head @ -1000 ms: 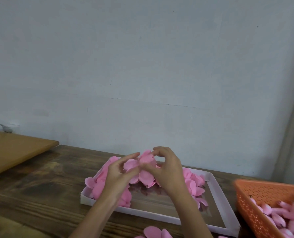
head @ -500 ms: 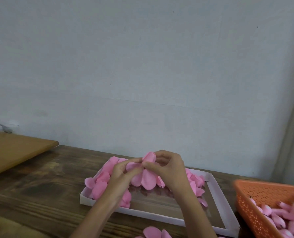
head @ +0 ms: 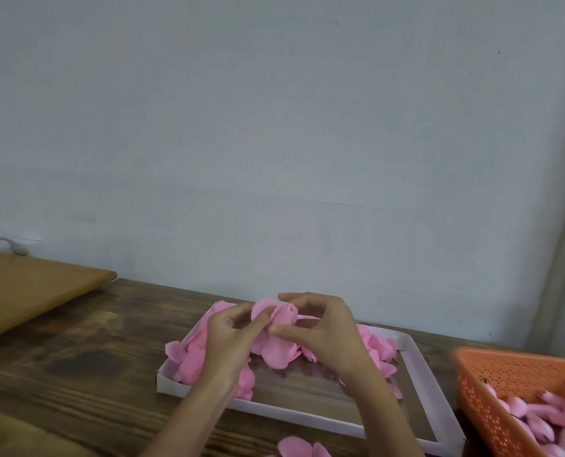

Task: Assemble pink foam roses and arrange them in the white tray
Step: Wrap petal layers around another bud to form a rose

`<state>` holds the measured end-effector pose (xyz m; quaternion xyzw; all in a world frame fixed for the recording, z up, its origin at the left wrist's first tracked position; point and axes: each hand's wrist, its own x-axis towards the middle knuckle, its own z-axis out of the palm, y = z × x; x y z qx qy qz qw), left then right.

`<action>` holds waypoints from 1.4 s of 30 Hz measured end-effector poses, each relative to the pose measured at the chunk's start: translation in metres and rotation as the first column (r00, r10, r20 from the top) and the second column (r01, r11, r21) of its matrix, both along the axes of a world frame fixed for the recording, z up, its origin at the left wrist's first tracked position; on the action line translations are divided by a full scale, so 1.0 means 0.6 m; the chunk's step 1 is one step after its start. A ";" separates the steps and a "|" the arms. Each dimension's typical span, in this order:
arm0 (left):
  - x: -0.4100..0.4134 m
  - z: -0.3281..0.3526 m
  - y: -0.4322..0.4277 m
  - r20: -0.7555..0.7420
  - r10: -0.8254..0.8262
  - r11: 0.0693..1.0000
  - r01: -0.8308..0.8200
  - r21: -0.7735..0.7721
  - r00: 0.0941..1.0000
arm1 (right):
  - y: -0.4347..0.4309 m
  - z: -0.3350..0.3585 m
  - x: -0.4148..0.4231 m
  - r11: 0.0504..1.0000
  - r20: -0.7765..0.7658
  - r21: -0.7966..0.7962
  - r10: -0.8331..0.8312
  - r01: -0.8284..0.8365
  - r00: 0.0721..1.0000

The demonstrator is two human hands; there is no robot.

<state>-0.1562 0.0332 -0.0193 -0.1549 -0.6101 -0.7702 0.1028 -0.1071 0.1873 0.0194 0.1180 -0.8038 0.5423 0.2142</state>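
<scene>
My left hand [head: 228, 338] & right hand [head: 320, 331] both pinch a half-built pink foam rose [head: 276, 352], held over the far-left of the white tray [head: 172, 387]. Foam looks v. light, soft, easily creased; I'd grip the base w/ fingertips, not the petals.

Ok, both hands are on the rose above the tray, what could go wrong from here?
The rose is held only by fingertip pinches of the left hand and right hand; a slack grip could let its petals spring open. Dropped, it could disturb the pile in the tray. The forearms could brush the loose petals nearby.
</scene>
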 end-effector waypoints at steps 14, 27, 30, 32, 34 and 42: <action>0.002 0.014 -0.015 -0.137 -0.114 0.993 0.112 -0.021 0.984 | -0.009 -0.004 -0.007 0.996 -0.049 -0.086 0.029 -0.033 0.998; -0.026 -0.004 -0.017 0.133 -0.257 0.952 0.227 0.203 0.957 | 0.021 0.004 0.001 0.972 -0.057 -0.233 0.021 -0.034 0.998; -0.017 0.003 -0.012 0.136 -0.218 0.964 0.191 0.186 0.967 | 0.017 0.005 0.002 0.986 -0.053 -0.156 0.052 -0.060 0.997; -0.007 0.007 -0.007 0.126 -0.176 0.978 0.159 0.138 0.976 | 0.013 0.004 0.002 0.994 -0.054 -0.107 0.032 -0.038 0.998; 0.001 0.009 -0.004 0.097 -0.109 0.991 0.100 0.093 0.989 | 0.009 0.004 0.002 0.998 -0.061 -0.056 -0.025 0.021 0.998; 0.019 0.016 -0.004 0.006 -0.013 1.000 0.013 0.023 1.000 | -0.006 0.009 0.002 0.987 -0.062 0.045 -0.149 0.152 0.987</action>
